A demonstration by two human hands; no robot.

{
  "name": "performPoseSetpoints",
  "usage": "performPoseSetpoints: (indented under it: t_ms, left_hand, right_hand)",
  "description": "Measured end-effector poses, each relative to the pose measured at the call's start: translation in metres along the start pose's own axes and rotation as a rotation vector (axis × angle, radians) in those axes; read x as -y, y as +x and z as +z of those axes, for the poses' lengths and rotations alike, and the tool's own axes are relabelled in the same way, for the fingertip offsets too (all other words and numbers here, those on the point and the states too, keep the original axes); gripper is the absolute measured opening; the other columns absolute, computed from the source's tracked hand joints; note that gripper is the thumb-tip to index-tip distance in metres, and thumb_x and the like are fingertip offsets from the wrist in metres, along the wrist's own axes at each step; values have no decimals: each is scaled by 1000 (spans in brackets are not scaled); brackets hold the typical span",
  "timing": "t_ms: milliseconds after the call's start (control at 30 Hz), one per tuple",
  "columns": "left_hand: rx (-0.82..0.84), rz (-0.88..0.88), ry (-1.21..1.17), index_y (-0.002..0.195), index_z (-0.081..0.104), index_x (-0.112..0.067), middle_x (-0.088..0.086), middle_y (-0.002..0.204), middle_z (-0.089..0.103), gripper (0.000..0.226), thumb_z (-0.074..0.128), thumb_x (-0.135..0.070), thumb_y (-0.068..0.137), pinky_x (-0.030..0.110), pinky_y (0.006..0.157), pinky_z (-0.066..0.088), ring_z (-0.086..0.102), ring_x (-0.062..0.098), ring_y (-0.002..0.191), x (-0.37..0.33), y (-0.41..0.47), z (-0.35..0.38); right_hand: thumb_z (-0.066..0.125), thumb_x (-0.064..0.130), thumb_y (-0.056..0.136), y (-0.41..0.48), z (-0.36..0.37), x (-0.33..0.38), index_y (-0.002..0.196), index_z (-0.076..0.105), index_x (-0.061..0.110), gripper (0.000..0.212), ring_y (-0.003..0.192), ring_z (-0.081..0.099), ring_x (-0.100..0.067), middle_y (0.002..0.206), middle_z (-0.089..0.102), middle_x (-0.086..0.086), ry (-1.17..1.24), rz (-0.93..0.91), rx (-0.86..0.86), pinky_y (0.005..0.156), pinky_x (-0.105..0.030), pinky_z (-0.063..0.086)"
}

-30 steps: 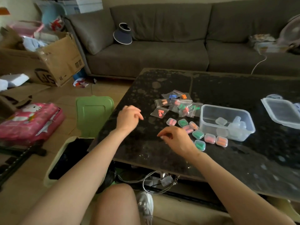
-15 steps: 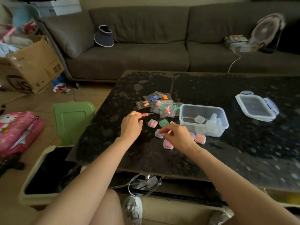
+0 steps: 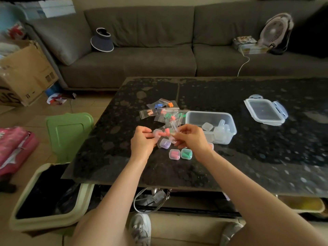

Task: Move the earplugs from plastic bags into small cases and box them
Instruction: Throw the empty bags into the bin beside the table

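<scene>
Both hands meet above the black table (image 3: 248, 157). My left hand (image 3: 142, 142) and my right hand (image 3: 190, 137) each pinch one side of a small plastic bag with pink earplugs (image 3: 164, 133). Just below it sits a purple-filled small case (image 3: 165, 143). A pink case (image 3: 174, 154) and a green case (image 3: 186, 154) lie nearer me. A pile of bagged earplugs (image 3: 165, 112) lies behind the hands. The clear box (image 3: 211, 126) to the right holds several empty small cases.
The box's lid (image 3: 265, 110) lies at the right on the table. A bin with a raised green lid (image 3: 69, 132) stands left of the table, with a cardboard box (image 3: 24, 71) further back. A grey sofa (image 3: 159, 50) runs behind.
My left hand picked a bag off the table and lifted it. My right hand left the cases and came up to pinch the same bag.
</scene>
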State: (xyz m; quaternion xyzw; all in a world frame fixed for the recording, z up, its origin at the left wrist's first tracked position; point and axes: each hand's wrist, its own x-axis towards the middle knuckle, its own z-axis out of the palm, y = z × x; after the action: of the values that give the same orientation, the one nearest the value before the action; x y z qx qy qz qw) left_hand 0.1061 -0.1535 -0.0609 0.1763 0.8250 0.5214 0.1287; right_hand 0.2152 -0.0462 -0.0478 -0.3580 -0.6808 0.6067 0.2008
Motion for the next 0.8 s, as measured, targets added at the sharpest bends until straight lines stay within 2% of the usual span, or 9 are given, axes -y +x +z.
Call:
performPoseSetpoints:
  t_ms: [100, 200, 267, 333, 400, 500, 633, 700, 800]
  left_hand:
    - [-117, 266, 265, 109, 58, -14, 3, 111, 58, 26, 69, -17, 85, 30, 80, 51, 56, 18, 104, 4, -3, 7]
    - [-161, 514, 308, 107, 63, -14, 2, 107, 65, 18, 61, -22, 91, 32, 82, 49, 57, 17, 101, 0, -4, 11]
    - [-23, 459, 205, 102, 63, -14, 0, 98, 69, 21, 52, -30, 95, 29, 79, 52, 62, 12, 89, -4, -4, 12]
    - [226, 247, 60, 96, 64, -12, 1, 92, 70, 27, 50, -35, 96, 21, 76, 52, 65, 11, 83, -10, -6, 10]
    - [380, 157, -51, 95, 66, -12, 3, 90, 71, 25, 53, -33, 94, 27, 82, 55, 69, 16, 87, -12, -6, 7]
    - [431, 105, -203, 96, 68, -10, 8, 91, 73, 22, 58, -29, 92, 36, 86, 56, 70, 20, 87, -14, -7, 0]
    - [402, 224, -24, 96, 71, -11, 5, 89, 71, 17, 62, -24, 90, 30, 80, 57, 68, 16, 86, -15, -10, -2]
    - [401, 252, 62, 99, 71, -10, 2, 92, 70, 19, 65, -23, 87, 26, 76, 56, 66, 15, 87, -15, -12, -2]
    - [425, 269, 131, 104, 71, -7, 4, 96, 69, 23, 65, -21, 87, 31, 75, 59, 66, 16, 89, -17, -12, -4]
  right_hand:
    - [70, 13, 85, 1, -3, -3, 88, 61, 8, 11, 60, 68, -20, 80, 70, -14, -103, -51, -39, 60, -27, 59]
    - [69, 14, 86, 2, -4, -4, 83, 64, 9, 7, 63, 69, -18, 79, 69, -9, -176, -132, -36, 59, -23, 58]
    - [70, 13, 85, 2, -5, -4, 83, 66, 12, 4, 65, 67, -14, 79, 67, -4, -258, -199, -25, 59, -18, 57]
    - [69, 11, 85, 2, -6, -3, 84, 66, 14, 5, 65, 65, -11, 80, 66, 0, -326, -272, -17, 58, -15, 55]
    - [69, 9, 86, 1, -7, -4, 86, 63, 16, 9, 67, 64, -10, 82, 65, 0, -377, -334, -41, 58, -14, 54]
    - [70, 8, 84, 2, -9, -5, 88, 59, 17, 15, 72, 63, -11, 83, 64, 3, -385, -394, -103, 63, -16, 54]
    - [67, 0, 85, 4, -11, -7, 86, 69, 11, 11, 72, 58, -5, 87, 66, 0, -542, -515, -83, 66, -7, 47]
    - [65, -5, 84, 5, -12, -9, 85, 72, 7, 14, 75, 58, -7, 89, 67, -4, -603, -574, -62, 66, -7, 47]
    - [66, -4, 84, 6, -12, -11, 85, 72, 7, 13, 77, 58, -7, 89, 66, -3, -620, -601, -45, 67, -6, 47]
